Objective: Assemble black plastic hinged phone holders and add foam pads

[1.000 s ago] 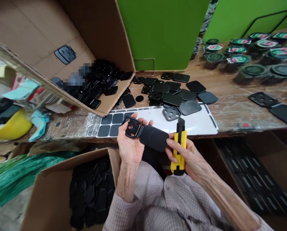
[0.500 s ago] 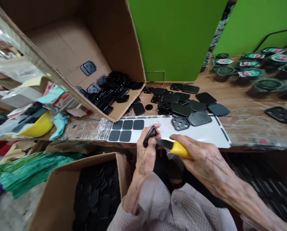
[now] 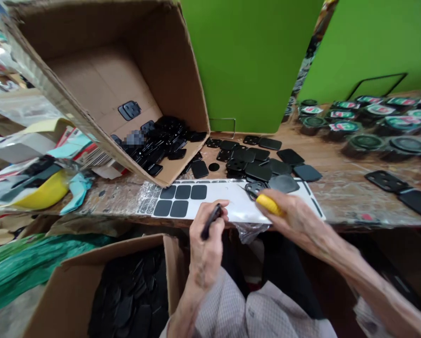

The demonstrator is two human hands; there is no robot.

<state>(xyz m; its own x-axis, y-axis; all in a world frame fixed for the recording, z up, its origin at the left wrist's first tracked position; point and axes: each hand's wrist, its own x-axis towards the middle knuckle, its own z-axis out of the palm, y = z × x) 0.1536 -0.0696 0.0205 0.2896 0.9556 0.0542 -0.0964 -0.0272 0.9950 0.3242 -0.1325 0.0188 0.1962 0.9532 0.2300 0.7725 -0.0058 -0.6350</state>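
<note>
Black plastic piece (image 3: 211,221), seen edge-on and tilted, sat pinched in our left hand (image 3: 206,237), whose fingers were curled shut around it just at the near edge of the white sticker sheet (image 3: 231,203). Our right hand (image 3: 295,217) lay on that same sheet toward its right end, closed around the yellow handle of a utility knife (image 3: 267,204); we could not make out the blade. Five dark square stickers (image 3: 180,199) remained at the left end of the sheet. Just beyond the sheet's far edge a loose heap of black parts (image 3: 258,162) covered the wooden bench (image 3: 344,164), one holed part (image 3: 254,188) resting on the sheet itself beside the knife. Beyond the sheet's left end a tipped cardboard box (image 3: 101,80) spilled more black parts. Below the sheet, on the near side, an open carton (image 3: 90,263) held a pile of the same pieces. Well to the right of the sheet stood rows of round capped tins (image 3: 358,122).
</note>
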